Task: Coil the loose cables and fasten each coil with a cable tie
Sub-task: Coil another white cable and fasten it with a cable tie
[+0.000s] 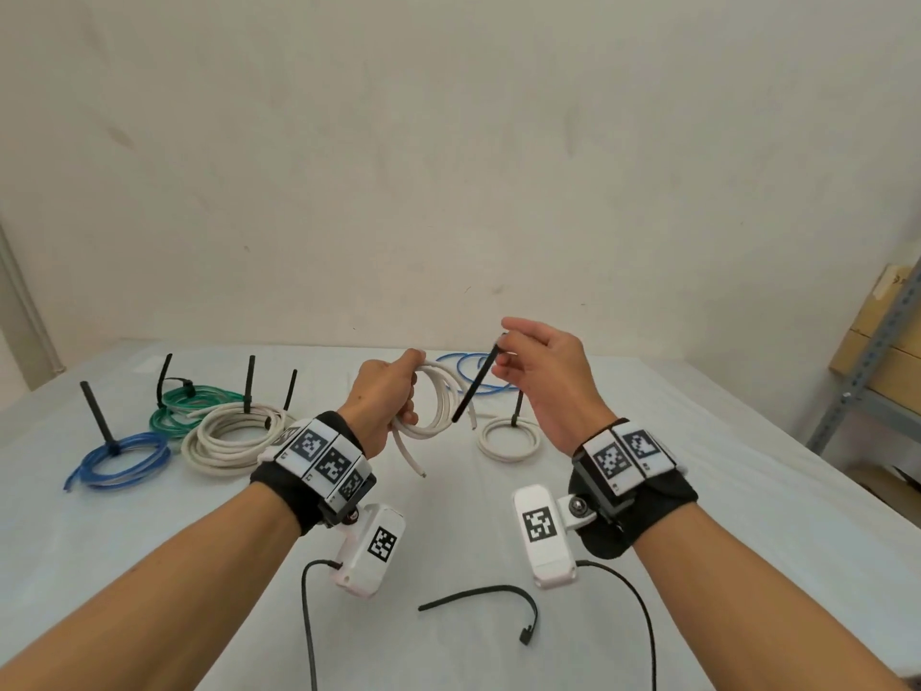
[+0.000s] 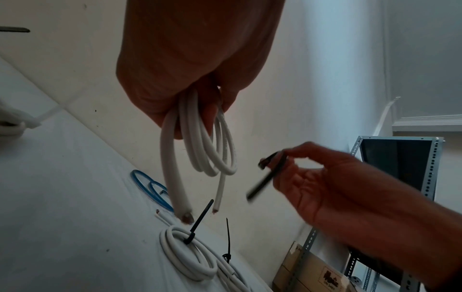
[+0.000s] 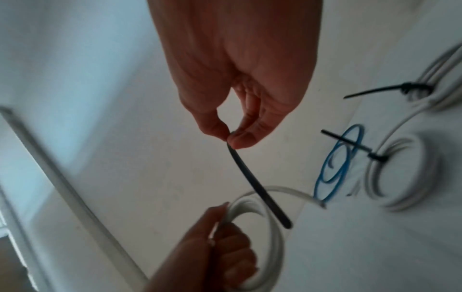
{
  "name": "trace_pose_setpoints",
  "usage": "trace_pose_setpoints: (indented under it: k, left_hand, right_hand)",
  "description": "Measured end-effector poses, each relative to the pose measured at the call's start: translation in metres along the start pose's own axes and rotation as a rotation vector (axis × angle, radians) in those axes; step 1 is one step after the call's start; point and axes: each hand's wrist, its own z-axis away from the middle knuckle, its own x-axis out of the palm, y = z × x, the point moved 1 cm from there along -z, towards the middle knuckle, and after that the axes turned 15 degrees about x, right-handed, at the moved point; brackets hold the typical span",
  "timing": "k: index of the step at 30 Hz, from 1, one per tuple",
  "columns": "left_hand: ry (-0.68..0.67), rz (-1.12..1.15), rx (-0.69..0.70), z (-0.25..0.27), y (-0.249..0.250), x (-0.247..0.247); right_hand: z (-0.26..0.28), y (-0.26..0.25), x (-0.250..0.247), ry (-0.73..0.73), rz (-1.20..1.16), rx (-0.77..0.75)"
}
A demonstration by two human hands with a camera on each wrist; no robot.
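Held above the table's middle, the white cable coil [image 1: 434, 401] looks light but springy — the left hand [image 1: 380, 404] grips its left side, where the loops bunch, both loose ends dangling. The right hand [image 1: 544, 377] pinches the head end of a thin, bendy black cable tie [image 1: 477, 379] just right of the coil — best kept held there, tail free for threading.

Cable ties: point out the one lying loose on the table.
The curved black cable tie nearest the person, between the forearms. The others bind coils or sit pinched in the right hand.

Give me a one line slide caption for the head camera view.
Left hand grips a white cable coil while right hand pinches a black cable tie above the table.
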Motion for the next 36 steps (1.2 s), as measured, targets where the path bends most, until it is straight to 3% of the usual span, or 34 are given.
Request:
trace_pose_setpoints:
  k: [9,13,20,24,36]
  left_hand:
    - [0.024,-0.011,0.059,-0.004,0.006,-0.006]
    - [0.033,0.015,0.046,-0.006,0.003,-0.01]
    - [0.043,-0.055,0.141,-0.015,-0.012,-0.015]
    - [-0.01,-0.119,0.247,-0.015,-0.011,-0.012]
    - [-0.085,-0.092,0.299,-0.013,-0.012,-0.009]
  right_hand:
    - [-0.003,0.021,0.039,-0.02,0.355,-0.309]
    - [-0.008,0.035,0.046,0.002,0.387,-0.368]
    - [-0.016,0.046,0.052,-0.003,0.397,-0.365]
    - [-0.022,0.048,0.052,0.018,0.391,-0.276]
    - [-0.038,0.031,0.051,0.055,0.432,-0.138]
